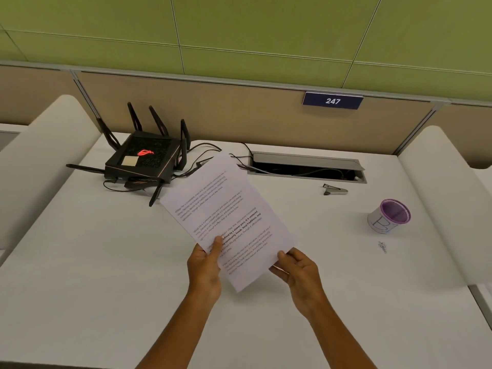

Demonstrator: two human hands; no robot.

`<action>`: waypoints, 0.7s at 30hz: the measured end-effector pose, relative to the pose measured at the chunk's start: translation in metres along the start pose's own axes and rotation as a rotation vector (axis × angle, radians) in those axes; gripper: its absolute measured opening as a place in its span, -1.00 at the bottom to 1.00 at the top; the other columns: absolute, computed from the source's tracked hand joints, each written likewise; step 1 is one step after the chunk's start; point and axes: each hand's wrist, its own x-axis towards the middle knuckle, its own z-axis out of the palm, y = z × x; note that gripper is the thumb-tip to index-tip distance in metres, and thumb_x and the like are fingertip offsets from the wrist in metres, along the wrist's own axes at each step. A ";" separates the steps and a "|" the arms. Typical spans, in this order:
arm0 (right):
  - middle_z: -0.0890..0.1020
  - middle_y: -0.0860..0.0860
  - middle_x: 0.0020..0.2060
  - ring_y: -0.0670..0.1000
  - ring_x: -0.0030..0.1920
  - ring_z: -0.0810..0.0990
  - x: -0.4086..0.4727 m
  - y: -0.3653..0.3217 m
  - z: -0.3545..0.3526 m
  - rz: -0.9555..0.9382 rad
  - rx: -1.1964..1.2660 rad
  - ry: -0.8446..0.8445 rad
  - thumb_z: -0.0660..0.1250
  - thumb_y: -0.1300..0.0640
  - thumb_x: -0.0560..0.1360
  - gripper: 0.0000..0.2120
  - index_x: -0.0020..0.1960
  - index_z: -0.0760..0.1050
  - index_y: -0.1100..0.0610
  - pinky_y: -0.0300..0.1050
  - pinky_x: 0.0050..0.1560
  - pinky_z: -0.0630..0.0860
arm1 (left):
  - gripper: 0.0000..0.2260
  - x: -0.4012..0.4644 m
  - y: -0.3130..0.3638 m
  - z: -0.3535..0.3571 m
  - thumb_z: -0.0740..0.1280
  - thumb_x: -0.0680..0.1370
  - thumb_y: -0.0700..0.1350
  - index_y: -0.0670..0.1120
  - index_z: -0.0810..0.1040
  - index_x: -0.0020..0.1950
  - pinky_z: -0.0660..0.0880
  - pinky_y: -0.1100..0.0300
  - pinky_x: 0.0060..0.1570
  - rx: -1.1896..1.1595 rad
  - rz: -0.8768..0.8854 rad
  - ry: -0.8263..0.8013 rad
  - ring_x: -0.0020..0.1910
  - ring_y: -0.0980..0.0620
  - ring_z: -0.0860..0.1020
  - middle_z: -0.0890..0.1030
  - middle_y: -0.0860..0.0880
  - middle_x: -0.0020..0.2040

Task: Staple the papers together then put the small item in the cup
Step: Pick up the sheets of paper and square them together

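Observation:
I hold printed white papers [226, 209] above the middle of the white desk [106, 262], tilted with the top edge to the left. My left hand [205, 267] grips the lower left edge with the thumb on the text. My right hand [298, 272] pinches the lower right corner. A small silver stapler [335, 189] lies at the far right, near the cable slot. A purple mesh cup [389, 216] wrapped in white paper stands further right. A tiny dark item [382, 247] lies on the desk just in front of the cup.
A black router [145, 158] with several antennas and cables sits at the back left. An open cable slot [306, 167] runs along the back. White side dividers [447, 195] flank the desk, and a panel with a "247" sign [332, 101] stands behind.

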 end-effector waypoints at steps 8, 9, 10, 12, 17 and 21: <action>0.78 -0.02 0.05 0.08 0.04 0.77 -0.003 0.004 0.017 -0.007 -0.146 0.137 0.49 0.21 0.54 -0.74 0.18 0.61 -0.02 0.13 0.06 0.71 | -0.74 -0.015 -0.020 -0.002 0.44 0.63 -0.14 0.09 0.66 0.30 0.68 -0.10 0.18 -0.044 -0.068 -0.045 0.21 -0.09 0.74 0.77 -0.02 0.22; 0.77 -0.01 0.05 0.08 0.04 0.76 -0.001 0.001 0.011 -0.008 -0.196 0.139 0.49 0.21 0.54 -0.75 0.18 0.61 -0.01 0.14 0.07 0.71 | -0.72 -0.010 -0.016 -0.009 0.44 0.61 -0.13 0.05 0.65 0.33 0.69 -0.06 0.14 -0.059 -0.061 -0.031 0.23 -0.10 0.72 0.76 -0.04 0.23; 0.77 0.01 0.07 0.09 0.04 0.76 0.001 -0.004 0.005 -0.008 -0.247 0.134 0.49 0.20 0.54 -0.75 0.19 0.61 0.01 0.16 0.08 0.71 | -0.69 -0.003 -0.011 -0.017 0.46 0.59 -0.10 0.01 0.64 0.34 0.71 0.00 0.09 -0.079 -0.053 -0.008 0.25 -0.12 0.71 0.75 -0.06 0.24; 0.77 0.04 0.08 0.10 0.04 0.77 0.004 -0.015 -0.009 -0.003 -0.337 0.112 0.49 0.19 0.55 -0.73 0.23 0.62 0.07 0.17 0.07 0.71 | -0.67 0.010 0.005 -0.035 0.47 0.57 -0.05 -0.04 0.64 0.33 0.73 0.04 0.02 -0.084 -0.032 0.036 0.25 -0.15 0.70 0.75 -0.09 0.23; 0.79 0.05 0.00 0.10 -0.04 0.79 0.009 -0.039 -0.032 -0.016 -0.472 0.046 0.46 0.19 0.57 -0.81 0.18 0.66 0.11 0.15 0.00 0.73 | -0.69 0.030 0.040 -0.065 0.45 0.62 0.00 0.13 0.62 0.36 0.68 -0.01 0.02 0.287 -0.005 -0.071 0.12 -0.06 0.74 0.79 0.03 0.11; 0.79 -0.01 -0.06 0.05 -0.10 0.78 0.008 -0.045 -0.029 -0.093 -0.525 0.066 0.43 0.16 0.60 -0.88 0.10 0.68 0.00 -0.02 -0.10 0.74 | -0.74 0.030 0.041 -0.050 0.58 0.51 -0.10 0.08 0.66 0.16 0.73 0.08 -0.01 0.527 0.039 -0.193 0.11 -0.07 0.75 0.78 0.00 0.08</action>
